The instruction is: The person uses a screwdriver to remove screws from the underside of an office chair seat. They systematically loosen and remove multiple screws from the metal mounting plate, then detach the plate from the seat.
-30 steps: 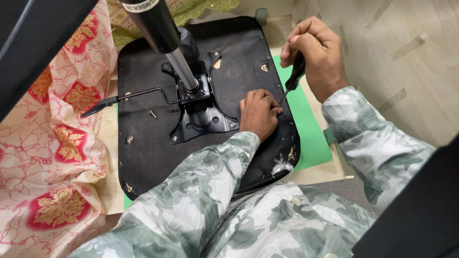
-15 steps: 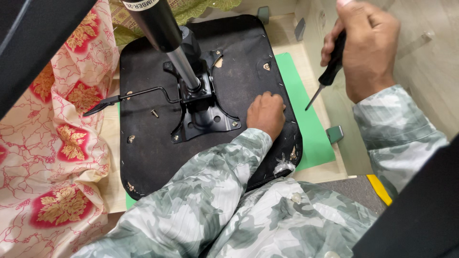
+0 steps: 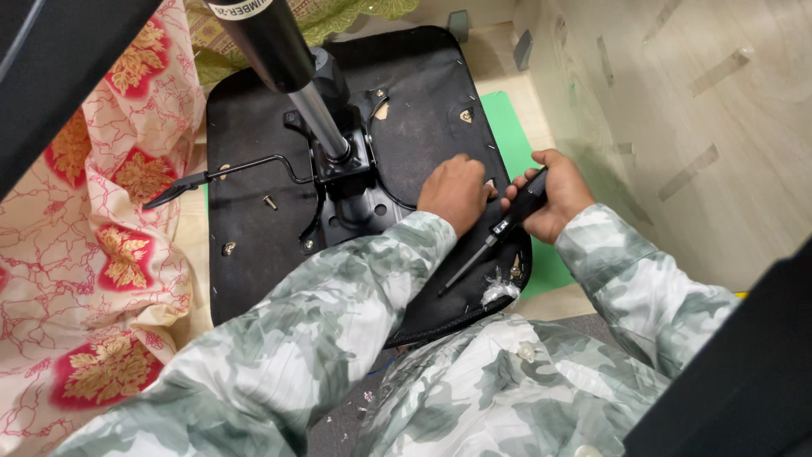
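Gripping a black-handled screwdriver [image 3: 506, 227], the person's right hand [image 3: 551, 196] has come down from its raised position of half a second ago and now sits just beside the left hand [image 3: 455, 191]. The tool lies slanted, tip toward the person's body, over the right edge of the upturned black seat base [image 3: 254, 254]. The left hand, fingers curled, presses flat on that base, as before, beside the metal mounting plate [image 3: 359, 207] and gas column [image 3: 292, 68]. A loose screw [image 3: 270, 202] lies unmoved by the lever [image 3: 220, 173]. Floral cloth [image 3: 93, 254] drapes alongside; green mat [image 3: 512, 135] underneath.
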